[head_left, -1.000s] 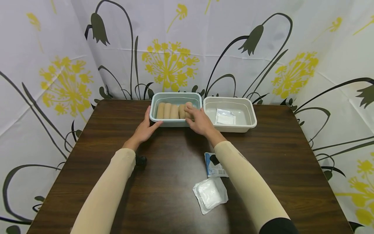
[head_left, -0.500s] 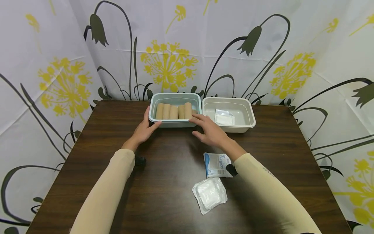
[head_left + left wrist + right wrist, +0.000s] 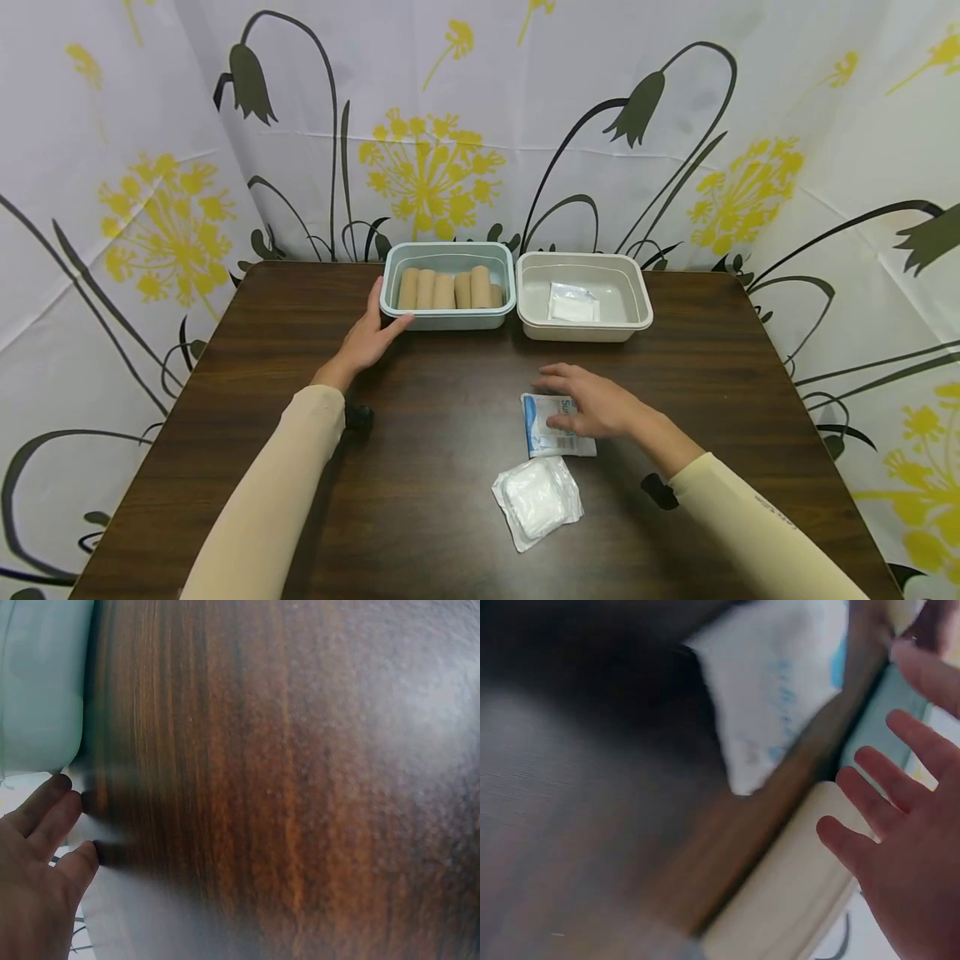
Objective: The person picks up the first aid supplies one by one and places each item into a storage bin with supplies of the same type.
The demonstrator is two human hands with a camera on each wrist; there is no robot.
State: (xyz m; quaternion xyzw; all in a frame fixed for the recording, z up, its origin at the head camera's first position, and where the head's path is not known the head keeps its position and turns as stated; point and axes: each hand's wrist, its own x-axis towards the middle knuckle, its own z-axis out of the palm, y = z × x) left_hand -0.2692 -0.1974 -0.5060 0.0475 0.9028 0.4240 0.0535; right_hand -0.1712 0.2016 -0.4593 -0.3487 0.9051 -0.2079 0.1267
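At the left front corner of a pale blue plastic bin [image 3: 461, 321], my left hand [image 3: 367, 337] rests with its thumb on the front rim and its fingers along the left side. The left wrist view shows those fingers [image 3: 56, 817] extended by the bin's lower corner. Several tan rolled bandages [image 3: 444, 292] stand side by side in this bin. My right hand [image 3: 600, 404] is above the table with fingers spread and holds nothing. It partly covers a white and blue packet [image 3: 540, 437] with printed lettering, which the right wrist view shows below the palm.
A cream bin [image 3: 585, 332] stands right of the blue one, with a flat white packet [image 3: 574, 302] inside. Nearer me, a clear-wrapped white gauze pack [image 3: 537, 497] lies on the dark wooden table [image 3: 420, 517]. A flowered curtain [image 3: 555, 75] hangs behind.
My right hand has left the bandages at the blue bin's right end and moved back and right, over the printed packet. My left hand has stayed at the bin's corner.
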